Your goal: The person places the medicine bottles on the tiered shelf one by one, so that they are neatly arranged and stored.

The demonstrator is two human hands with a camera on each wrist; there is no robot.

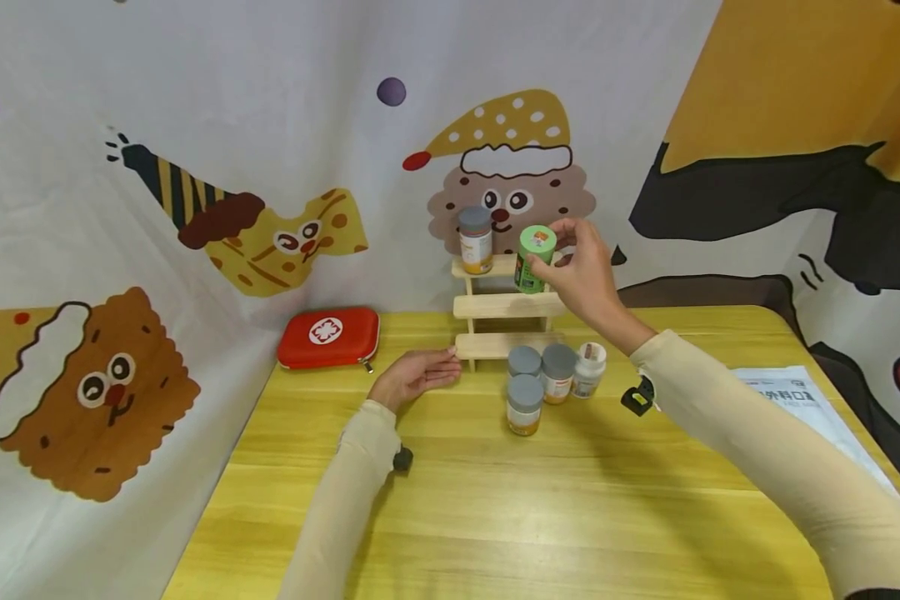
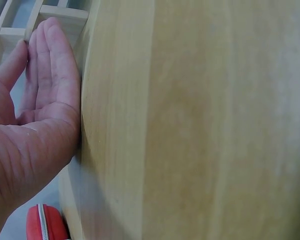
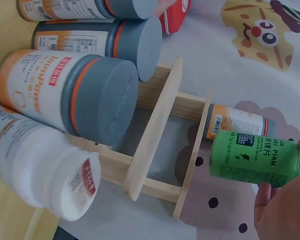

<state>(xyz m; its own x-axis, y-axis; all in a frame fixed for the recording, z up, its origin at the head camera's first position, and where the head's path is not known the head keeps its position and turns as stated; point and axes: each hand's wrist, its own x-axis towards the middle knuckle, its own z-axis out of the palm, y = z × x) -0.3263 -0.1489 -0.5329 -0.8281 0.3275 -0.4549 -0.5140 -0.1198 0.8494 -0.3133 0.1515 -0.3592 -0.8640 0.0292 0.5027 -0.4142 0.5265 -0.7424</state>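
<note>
My right hand [image 1: 581, 271] holds a green tablet bottle [image 1: 534, 260] by its side, near the top step of a small wooden stepped rack [image 1: 506, 307]. Beside it on that step stands a grey-capped bottle [image 1: 476, 242]. The right wrist view shows the green bottle [image 3: 255, 156] between fingers and thumb. My left hand [image 1: 416, 375] lies low on the table, pinching the left end of the rack's lowest board between thumb and fingertips. Three grey-capped bottles [image 1: 524, 404] and a white bottle [image 1: 589, 369] are clustered before the rack's right part.
A red zip case [image 1: 328, 337] lies at the back left of the wooden table [image 1: 450, 508]. On the right lies a white packet [image 1: 810, 412] with printed characters. A cartoon-printed cloth [image 1: 270, 125] hangs right behind the rack.
</note>
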